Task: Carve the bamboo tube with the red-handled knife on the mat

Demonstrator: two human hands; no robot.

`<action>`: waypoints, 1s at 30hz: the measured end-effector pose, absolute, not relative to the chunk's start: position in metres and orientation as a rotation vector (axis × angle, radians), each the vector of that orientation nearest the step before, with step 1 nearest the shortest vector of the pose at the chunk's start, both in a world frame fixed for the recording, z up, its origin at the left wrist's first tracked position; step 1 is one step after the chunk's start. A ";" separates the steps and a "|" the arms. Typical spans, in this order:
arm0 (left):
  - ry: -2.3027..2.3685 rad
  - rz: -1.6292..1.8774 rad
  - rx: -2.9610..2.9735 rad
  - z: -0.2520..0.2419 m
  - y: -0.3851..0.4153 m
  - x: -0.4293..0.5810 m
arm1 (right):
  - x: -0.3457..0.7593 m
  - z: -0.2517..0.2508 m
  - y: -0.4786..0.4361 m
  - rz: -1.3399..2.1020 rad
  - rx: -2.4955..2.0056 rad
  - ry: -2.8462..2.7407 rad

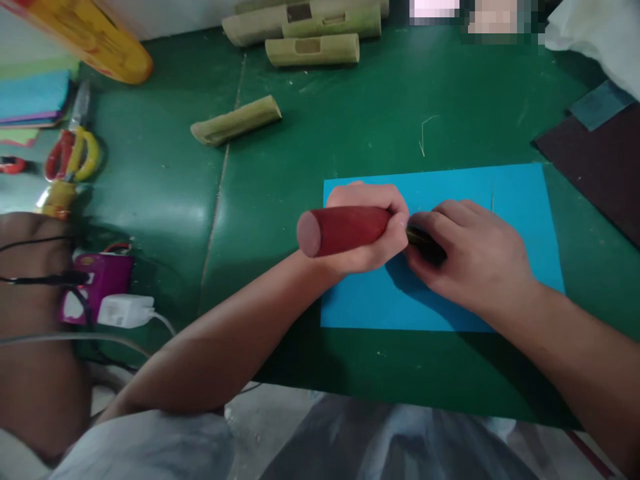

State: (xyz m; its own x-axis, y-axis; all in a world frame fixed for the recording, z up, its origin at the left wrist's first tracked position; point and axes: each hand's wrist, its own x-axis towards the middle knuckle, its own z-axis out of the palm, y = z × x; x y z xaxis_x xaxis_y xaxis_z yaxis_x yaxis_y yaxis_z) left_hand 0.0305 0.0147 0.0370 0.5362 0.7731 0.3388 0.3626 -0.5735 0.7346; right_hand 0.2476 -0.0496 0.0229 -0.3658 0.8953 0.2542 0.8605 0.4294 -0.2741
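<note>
A red cylindrical handle [350,231] pokes out leftward from my left hand [373,200], whose fingers are wrapped round it. My right hand [475,250] is closed on a dark object [426,244], which lies between the two hands and meets the left fist; what it is cannot be made out. Both hands are over a blue sheet [520,200] on the green table [280,267]. Part of the sheet is hidden by the hands and the right forearm.
Bamboo pieces [313,50] lie at the back, with a single one [237,121] nearer. Scissors [73,150], coloured sheets [33,93], a purple box [103,283] and cables are at left, beside another person's arm [35,333]. Dark sheets [600,160] lie at right.
</note>
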 end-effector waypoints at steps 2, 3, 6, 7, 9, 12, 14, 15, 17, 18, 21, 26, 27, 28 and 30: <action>0.911 0.888 2.233 0.039 0.012 0.032 | 0.246 0.021 -0.049 0.115 -1.491 -2.307; 0.911 0.900 2.246 0.039 0.012 0.033 | 0.246 0.020 -0.049 0.110 -1.486 -2.303; 0.880 0.929 2.213 0.039 0.010 0.036 | 0.245 0.016 -0.047 0.078 -1.461 -2.302; 0.867 0.925 2.183 0.039 0.010 0.036 | 0.245 0.015 -0.047 0.067 -1.450 -2.300; 0.877 0.897 2.119 0.040 0.011 0.037 | 0.245 0.013 -0.046 0.065 -1.424 -2.291; 0.903 0.857 2.072 0.041 0.013 0.037 | 0.246 0.010 -0.043 0.119 -1.358 -2.292; 0.897 0.839 2.074 0.039 0.016 0.038 | 0.247 0.009 -0.042 0.147 -1.324 -2.303; 0.894 0.837 2.076 0.037 0.017 0.038 | 0.248 0.009 -0.041 0.153 -1.318 -2.309; 0.893 0.862 2.072 0.033 0.019 0.038 | 0.247 0.009 -0.040 0.165 -1.315 -2.318; 0.887 0.888 2.064 0.030 0.020 0.038 | 0.247 0.009 -0.040 0.172 -1.317 -2.321; 0.864 0.945 2.030 0.025 0.022 0.038 | 0.245 0.010 -0.039 0.197 -1.331 -2.320; 0.806 0.979 1.972 0.022 0.024 0.038 | 0.244 0.013 -0.038 0.278 -1.373 -2.317; 0.795 0.999 1.958 0.021 0.024 0.038 | 0.244 0.014 -0.038 0.293 -1.383 -2.316; 0.787 1.020 1.943 0.021 0.024 0.039 | 0.244 0.014 -0.038 0.304 -1.391 -2.314; 0.767 1.065 1.910 0.019 0.024 0.040 | 0.243 0.016 -0.038 0.314 -1.408 -2.310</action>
State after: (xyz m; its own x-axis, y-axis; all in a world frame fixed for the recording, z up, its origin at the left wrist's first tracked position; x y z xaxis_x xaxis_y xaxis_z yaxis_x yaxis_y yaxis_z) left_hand 0.0404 0.0242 0.0189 0.4613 0.7953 0.3933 0.1206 -0.4954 0.8603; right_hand 0.2432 -0.0381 0.0157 -0.4024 0.8860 0.2304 0.7923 0.4631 -0.3972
